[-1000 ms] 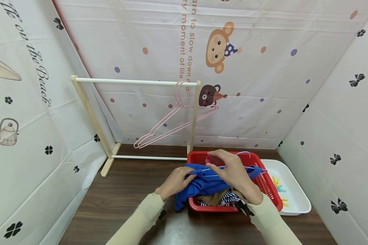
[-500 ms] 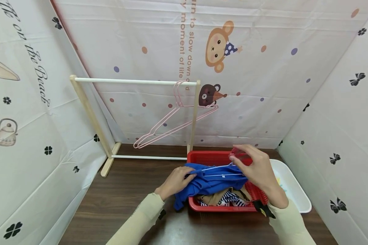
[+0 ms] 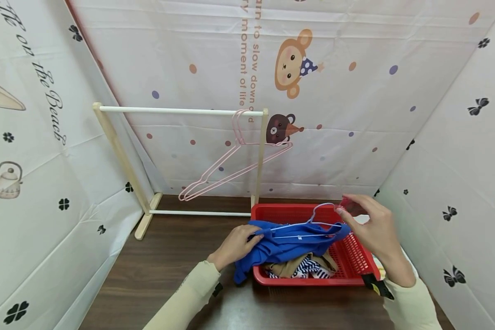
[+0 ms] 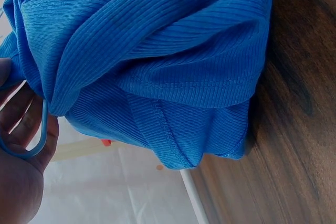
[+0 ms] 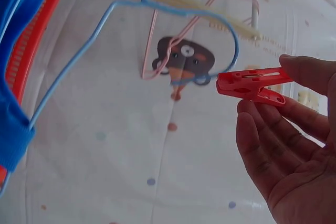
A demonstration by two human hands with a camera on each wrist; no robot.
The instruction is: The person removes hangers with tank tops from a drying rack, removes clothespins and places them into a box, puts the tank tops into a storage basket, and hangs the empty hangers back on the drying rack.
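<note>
My left hand [image 3: 237, 245] grips the left end of a blue ribbed garment [image 3: 288, 247] with the hanger inside it. In the left wrist view a loop of the blue wire hanger [image 5: 234, 35] passes by my curled fingers. The garment drapes over the red basket's left side, and its lower folds hang by the table. My right hand [image 3: 373, 224] is raised above the basket's right side. Between thumb and fingers it pinches a red clothespin [image 5: 249, 83], close to the tip of the hanger's hook. The hanger's right end pokes out of the garment.
The red basket [image 3: 313, 281] holds tan and striped cloth. A white tray [image 3: 408, 260] is mostly hidden behind my right arm. At the back stands a rack with a white rail [image 3: 181, 110]; pink hangers [image 3: 240, 143] hang at its right end.
My right hand has moved right with the red clothespin, from over the garment to beyond the hook, uncovering the garment's right end. The left hand stays in place.
</note>
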